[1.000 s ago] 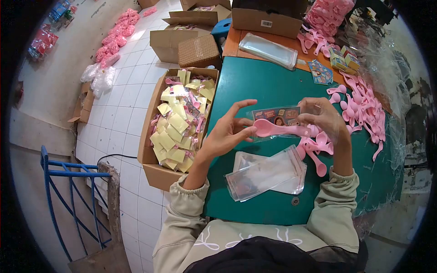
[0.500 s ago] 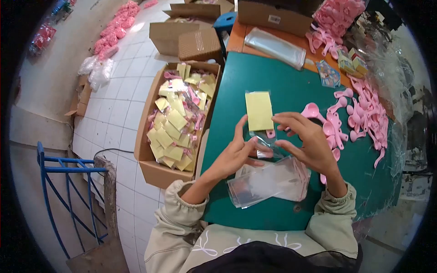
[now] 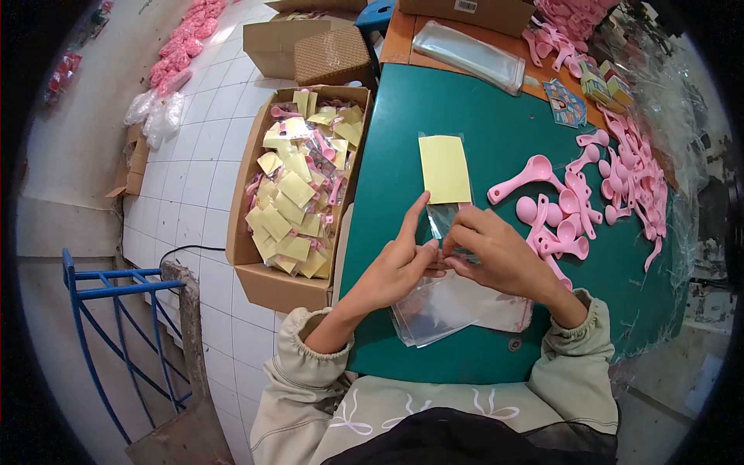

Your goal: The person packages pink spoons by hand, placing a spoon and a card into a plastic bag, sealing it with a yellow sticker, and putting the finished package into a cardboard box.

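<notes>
A clear plastic packet with a yellow card point(image 3: 446, 169) in it lies on the green table, its open plastic end toward me. My left hand point(image 3: 401, 266) rests at its lower left, index finger stretched to the card's corner and thumb at the plastic. Fingertips of my right hand point(image 3: 484, 252) are pinched together on the packet's lower end, close to my left thumb. Beneath both hands lie flat clear bags point(image 3: 438, 306). Pink measuring spoons point(image 3: 570, 209) lie to the right of my right hand.
A cardboard box point(image 3: 283, 287) full of yellow-card packets stands left of the green table point(image 3: 465, 368). Clear sleeves point(image 3: 469, 58), a printed card point(image 3: 564, 103) and small boxes point(image 3: 606, 84) lie at the back. A blue metal frame point(image 3: 116, 283) stands at far left.
My right hand has moved down and left from the card's side, and its fingers have closed at the packet's lower end. The view has shifted slightly.
</notes>
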The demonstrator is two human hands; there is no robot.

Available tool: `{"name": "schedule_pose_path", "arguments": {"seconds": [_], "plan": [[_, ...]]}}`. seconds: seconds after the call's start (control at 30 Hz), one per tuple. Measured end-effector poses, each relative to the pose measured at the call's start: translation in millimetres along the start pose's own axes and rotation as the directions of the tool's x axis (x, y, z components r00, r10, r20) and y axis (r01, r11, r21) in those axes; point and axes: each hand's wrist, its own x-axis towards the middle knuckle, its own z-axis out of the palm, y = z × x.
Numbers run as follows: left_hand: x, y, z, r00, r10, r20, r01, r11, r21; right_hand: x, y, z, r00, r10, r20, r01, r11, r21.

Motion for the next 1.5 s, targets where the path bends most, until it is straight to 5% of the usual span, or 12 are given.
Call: {"name": "schedule_pose_path", "arguments": {"seconds": [0.23, 0.33, 0.5, 0.63, 0.73, 0.87, 0.93, 1.03, 1.17, 1.23, 1.33, 1.5], "plan": [[10.0, -7.9, -2.7, 0.997, 0.042, -0.061, -0.037, 0.996, 0.084, 0.5, 0.0, 16.0, 0.976, -0.204, -0.075, 0.168, 0.928, -0.333], [15.5, -10.1, -0.7, 0.996, 0.058, -0.062, -0.05, 0.991, 0.12, -2.9, -0.6, 15.9, 0.98, -0.198, 0.006, 0.191, 0.936, -0.296], [10.6, -2.8, 8.6, 0.995, 0.041, -0.094, -0.034, 0.997, 0.07, -11.2, 5.7, -3.1, 0.993, -0.098, 0.062, 0.091, 0.99, 0.111], [11.3, -1.2, 2.2, 0.999, 0.009, -0.047, -0.012, 0.998, -0.059, -47.1, 57.2, -84.6, 0.989, 0.004, 0.15, -0.091, 0.814, 0.574], [11.7, -4.4, -1.5, 1.0, 0.01, 0.009, -0.01, 1.0, 0.005, -84.5, 122.9, -149.1, 0.86, 0.502, -0.09, -0.445, 0.824, 0.35], [10.4, 1.2, -1.5, 1.0, -0.002, 0.021, 0.0, 0.995, 0.095, -97.0, 119.3, -140.1, 0.609, 0.457, -0.648, -0.679, 0.723, -0.129], [10.4, 0.8, -1.5, 0.999, 0.015, 0.029, -0.017, 0.998, 0.068, -94.0, 97.4, -116.3, 0.705, 0.394, -0.59, -0.597, 0.778, -0.194], [12.2, 0.3, -2.2, 0.995, 0.064, 0.077, -0.059, 0.996, -0.066, -37.1, 23.2, -36.6, 0.979, 0.096, -0.181, -0.091, 0.995, 0.036], [3.9, 11.0, 0.3, 0.991, 0.094, 0.09, -0.077, 0.981, -0.18, -21.5, 31.8, 8.1, 0.958, 0.058, -0.281, -0.053, 0.998, 0.025], [-0.4, 14.2, -0.8, 0.987, 0.127, 0.097, -0.107, 0.976, -0.189, -23.6, 33.0, 5.9, 0.939, 0.127, -0.32, -0.064, 0.978, 0.198], [0.7, 9.1, 1.8, 0.982, 0.179, -0.066, -0.149, 0.933, 0.329, -27.9, 33.5, 5.7, 0.936, 0.166, -0.311, -0.063, 0.947, 0.316], [8.0, 5.0, 3.0, 0.958, 0.262, -0.117, -0.178, 0.861, 0.476, -28.8, 49.5, 16.1, 0.927, 0.281, -0.247, -0.05, 0.748, 0.662]]}}
